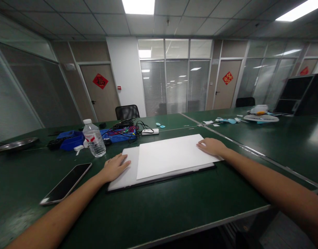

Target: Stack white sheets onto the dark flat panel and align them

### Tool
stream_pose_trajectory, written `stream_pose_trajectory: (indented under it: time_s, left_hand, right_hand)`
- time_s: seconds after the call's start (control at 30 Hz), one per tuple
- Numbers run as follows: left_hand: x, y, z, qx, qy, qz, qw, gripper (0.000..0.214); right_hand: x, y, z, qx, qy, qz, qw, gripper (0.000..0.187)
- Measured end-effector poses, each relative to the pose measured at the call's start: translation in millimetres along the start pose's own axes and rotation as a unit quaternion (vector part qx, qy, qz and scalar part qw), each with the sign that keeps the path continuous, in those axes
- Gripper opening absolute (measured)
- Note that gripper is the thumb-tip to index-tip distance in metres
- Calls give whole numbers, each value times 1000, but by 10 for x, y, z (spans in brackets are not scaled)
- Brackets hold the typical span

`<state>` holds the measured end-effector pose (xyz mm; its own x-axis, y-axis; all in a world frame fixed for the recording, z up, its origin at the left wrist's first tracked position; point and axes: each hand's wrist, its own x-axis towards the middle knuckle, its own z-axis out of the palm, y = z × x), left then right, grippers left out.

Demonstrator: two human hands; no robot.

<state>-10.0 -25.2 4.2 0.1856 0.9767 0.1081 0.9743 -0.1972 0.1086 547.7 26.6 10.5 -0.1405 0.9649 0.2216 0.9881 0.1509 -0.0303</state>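
Observation:
A white sheet of paper (169, 155) lies on a flat, light grey pad with a dark edge (124, 179), shifted to the right so that the pad's left part shows. My left hand (114, 167) rests open on the pad's left side, thumb apart from the fingers and beside the sheet. At the sheet's right edge lies my right hand (212, 146), its fingers stretched out flat on the paper. Neither hand appears to grip anything. Part of the pad is hidden under the paper.
Left of the pad are a phone (66, 183) and a water bottle (95, 141). Behind stand blue trays (71, 140) with tangled cables and a white power strip (150, 131). A white fan (261, 118) lies far right. The green table's front edge (200, 228) is near.

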Motion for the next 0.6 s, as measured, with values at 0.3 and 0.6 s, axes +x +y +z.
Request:
stream_pose_trajectory:
  time_s: [0.3,0.6]
  left_hand:
    - [12,-11,12,6,7,-7,1000,81]
    - [58,-118,97,23,-5,-4,1000,70]
  right_hand:
    - [-39,-215,-23,25,40,-70,996,63]
    - [-26,-226,24,34,24,-42,998,61]
